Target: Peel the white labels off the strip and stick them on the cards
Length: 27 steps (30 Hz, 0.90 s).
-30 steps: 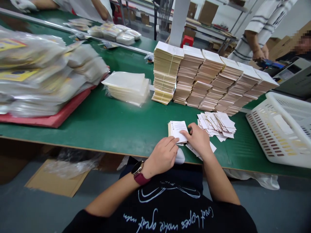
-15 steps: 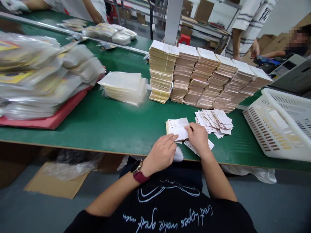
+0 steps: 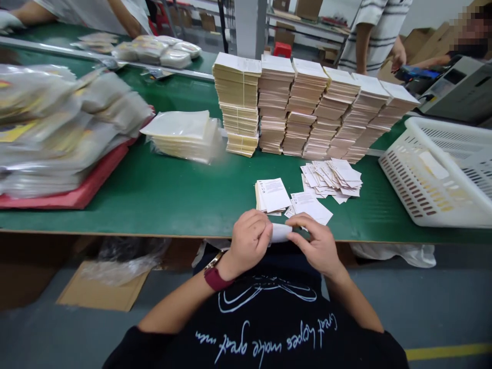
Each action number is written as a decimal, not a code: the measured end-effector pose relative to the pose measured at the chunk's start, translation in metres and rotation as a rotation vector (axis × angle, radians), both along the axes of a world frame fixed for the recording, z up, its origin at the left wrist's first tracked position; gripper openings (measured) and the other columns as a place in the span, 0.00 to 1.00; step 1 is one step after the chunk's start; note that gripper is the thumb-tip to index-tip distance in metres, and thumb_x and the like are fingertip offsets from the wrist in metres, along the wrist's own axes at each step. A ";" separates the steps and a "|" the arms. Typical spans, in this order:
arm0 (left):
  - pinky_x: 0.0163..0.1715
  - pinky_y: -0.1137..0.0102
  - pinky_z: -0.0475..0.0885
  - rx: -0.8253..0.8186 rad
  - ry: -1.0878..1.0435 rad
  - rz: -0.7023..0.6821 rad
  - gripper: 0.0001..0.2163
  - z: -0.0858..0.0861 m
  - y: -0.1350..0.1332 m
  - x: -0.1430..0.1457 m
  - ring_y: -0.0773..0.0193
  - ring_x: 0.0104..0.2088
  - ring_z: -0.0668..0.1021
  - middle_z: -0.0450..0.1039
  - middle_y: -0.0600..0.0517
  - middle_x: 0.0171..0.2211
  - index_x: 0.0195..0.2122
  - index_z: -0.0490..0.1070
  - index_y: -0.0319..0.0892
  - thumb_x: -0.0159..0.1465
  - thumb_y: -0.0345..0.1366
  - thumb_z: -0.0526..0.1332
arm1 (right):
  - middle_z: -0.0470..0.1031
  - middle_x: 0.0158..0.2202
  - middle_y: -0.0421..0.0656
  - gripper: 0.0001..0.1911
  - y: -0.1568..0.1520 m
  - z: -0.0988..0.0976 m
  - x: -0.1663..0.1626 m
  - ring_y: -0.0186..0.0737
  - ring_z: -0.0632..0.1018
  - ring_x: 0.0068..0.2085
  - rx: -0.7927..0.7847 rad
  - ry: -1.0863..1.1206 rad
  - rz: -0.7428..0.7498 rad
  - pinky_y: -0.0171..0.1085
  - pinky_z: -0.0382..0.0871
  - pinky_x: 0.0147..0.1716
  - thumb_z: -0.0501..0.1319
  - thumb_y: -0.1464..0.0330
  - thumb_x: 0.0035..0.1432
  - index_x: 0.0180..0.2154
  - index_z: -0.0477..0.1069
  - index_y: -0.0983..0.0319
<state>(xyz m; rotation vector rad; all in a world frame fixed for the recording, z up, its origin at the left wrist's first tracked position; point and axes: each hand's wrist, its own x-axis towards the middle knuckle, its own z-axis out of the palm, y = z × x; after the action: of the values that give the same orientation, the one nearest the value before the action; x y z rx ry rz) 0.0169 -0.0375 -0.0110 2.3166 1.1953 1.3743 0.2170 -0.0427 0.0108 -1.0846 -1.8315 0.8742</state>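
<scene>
Green bench point(image 3: 154, 205) runs across the frame, with plastic-wrapped packs point(image 3: 57, 128) on a red board point(image 3: 69, 200) at far left and a stack of clear pouches point(image 3: 180, 136) just right of them. At the bench's near edge, the left hand point(image 3: 249, 243), with a watch point(image 3: 214, 266) on its wrist, is curled closed around one end of a small white object point(image 3: 280, 233). The right hand point(image 3: 317, 246) pinches the other end between its thumb and bent fingers. The object lies between them, just above the edge. It looks light and rounded, perhaps rolled paper, though its material cannot be told; its exposed middle and ends seem the places to hold it, with gentle pressure if it is soft. Above the hands lie a small card pile point(image 3: 272, 196), a single sheet point(image 3: 310, 207) and a loose heap point(image 3: 332, 177); these thin sheets would slide easily. Tall card stacks point(image 3: 295, 102) stand behind them, and a white plastic basket point(image 3: 407, 189) sits at right.
</scene>
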 end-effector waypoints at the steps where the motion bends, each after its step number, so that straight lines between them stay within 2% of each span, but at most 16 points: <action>1: 0.34 0.66 0.73 -0.025 0.041 0.003 0.11 0.004 -0.003 0.001 0.64 0.32 0.75 0.74 0.50 0.27 0.26 0.67 0.39 0.67 0.29 0.53 | 0.76 0.35 0.39 0.05 -0.002 -0.001 -0.004 0.36 0.76 0.38 -0.022 0.065 -0.005 0.37 0.69 0.40 0.62 0.67 0.60 0.39 0.73 0.56; 3: 0.37 0.64 0.75 -0.030 0.172 0.044 0.06 0.012 -0.009 0.000 0.61 0.37 0.76 0.76 0.45 0.37 0.35 0.70 0.38 0.66 0.29 0.54 | 0.75 0.33 0.38 0.02 -0.003 -0.005 -0.008 0.34 0.75 0.35 -0.068 0.136 -0.041 0.35 0.68 0.37 0.63 0.68 0.59 0.36 0.73 0.57; 5: 0.41 0.60 0.75 0.057 0.313 0.061 0.10 0.019 -0.013 -0.003 0.56 0.45 0.76 0.73 0.40 0.49 0.46 0.70 0.36 0.64 0.29 0.56 | 0.75 0.32 0.37 0.03 -0.002 -0.007 -0.008 0.34 0.75 0.34 -0.113 0.150 -0.044 0.34 0.68 0.35 0.64 0.69 0.57 0.36 0.73 0.57; 6: 0.42 0.59 0.74 0.112 0.361 0.036 0.12 0.022 -0.013 -0.004 0.55 0.46 0.75 0.72 0.39 0.50 0.48 0.69 0.36 0.64 0.28 0.56 | 0.75 0.31 0.36 0.03 -0.001 -0.008 -0.007 0.33 0.74 0.34 -0.121 0.141 -0.035 0.34 0.67 0.35 0.65 0.69 0.57 0.36 0.73 0.57; 8: 0.41 0.62 0.74 0.182 0.405 -0.062 0.09 0.024 -0.013 -0.004 0.57 0.42 0.75 0.75 0.43 0.43 0.42 0.70 0.37 0.63 0.26 0.55 | 0.74 0.30 0.36 0.02 -0.001 -0.007 -0.008 0.33 0.74 0.33 -0.093 0.105 -0.014 0.35 0.67 0.35 0.64 0.70 0.57 0.34 0.72 0.57; 11: 0.35 0.66 0.71 0.156 0.363 -0.116 0.08 0.020 -0.007 -0.001 0.62 0.34 0.73 0.73 0.49 0.30 0.32 0.69 0.38 0.62 0.25 0.52 | 0.73 0.34 0.39 0.04 -0.002 -0.005 -0.009 0.37 0.73 0.39 0.123 -0.003 -0.042 0.39 0.66 0.42 0.61 0.72 0.60 0.32 0.70 0.58; 13: 0.32 0.67 0.70 0.093 0.298 -0.104 0.08 0.014 -0.001 0.000 0.64 0.31 0.71 0.71 0.50 0.28 0.31 0.68 0.38 0.63 0.26 0.52 | 0.73 0.40 0.42 0.05 -0.001 -0.003 -0.009 0.40 0.71 0.44 0.308 -0.052 -0.113 0.43 0.63 0.47 0.59 0.73 0.61 0.32 0.69 0.58; 15: 0.32 0.68 0.70 0.050 0.224 -0.093 0.08 0.008 0.007 0.000 0.65 0.31 0.71 0.71 0.50 0.29 0.30 0.68 0.39 0.65 0.27 0.53 | 0.72 0.39 0.41 0.06 0.008 0.000 -0.008 0.39 0.71 0.44 0.389 -0.037 -0.169 0.44 0.61 0.48 0.58 0.74 0.61 0.33 0.68 0.58; 16: 0.34 0.68 0.70 0.050 0.196 -0.086 0.08 0.005 0.011 -0.001 0.65 0.33 0.72 0.72 0.50 0.30 0.31 0.69 0.39 0.66 0.28 0.54 | 0.72 0.36 0.40 0.05 0.015 0.000 -0.007 0.38 0.71 0.41 0.368 -0.012 -0.189 0.43 0.61 0.46 0.58 0.73 0.61 0.33 0.68 0.58; 18: 0.37 0.66 0.71 0.085 0.165 -0.069 0.07 -0.001 0.019 -0.004 0.63 0.37 0.73 0.74 0.48 0.35 0.31 0.70 0.39 0.66 0.30 0.56 | 0.70 0.31 0.37 0.05 0.034 0.001 -0.008 0.36 0.70 0.36 0.230 0.047 -0.195 0.40 0.62 0.42 0.58 0.72 0.61 0.32 0.67 0.58; 21: 0.41 0.63 0.72 0.120 0.138 -0.047 0.07 -0.009 0.029 -0.007 0.62 0.41 0.74 0.74 0.48 0.38 0.30 0.70 0.40 0.66 0.32 0.57 | 0.67 0.28 0.36 0.04 0.067 -0.002 -0.013 0.35 0.69 0.32 0.005 0.129 -0.160 0.37 0.62 0.36 0.59 0.69 0.59 0.31 0.66 0.59; 24: 0.42 0.62 0.72 0.107 0.100 -0.032 0.07 -0.015 0.032 -0.010 0.62 0.41 0.75 0.74 0.49 0.37 0.30 0.71 0.40 0.66 0.31 0.57 | 0.66 0.30 0.37 0.05 0.087 -0.007 -0.018 0.35 0.69 0.34 0.023 0.179 -0.189 0.36 0.63 0.37 0.57 0.67 0.60 0.31 0.64 0.58; 27: 0.42 0.62 0.73 0.095 0.134 -0.025 0.08 -0.017 0.029 -0.010 0.61 0.42 0.74 0.74 0.48 0.38 0.30 0.72 0.40 0.65 0.29 0.56 | 0.65 0.30 0.37 0.05 0.092 -0.012 -0.019 0.35 0.69 0.34 0.057 0.217 -0.237 0.36 0.63 0.37 0.56 0.65 0.61 0.33 0.63 0.58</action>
<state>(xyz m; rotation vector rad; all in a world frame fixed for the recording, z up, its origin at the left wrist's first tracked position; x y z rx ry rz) 0.0066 -0.0081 -0.0278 2.5155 1.1565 1.3130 0.1983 0.0493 -0.0011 -1.0987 -1.5065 0.7624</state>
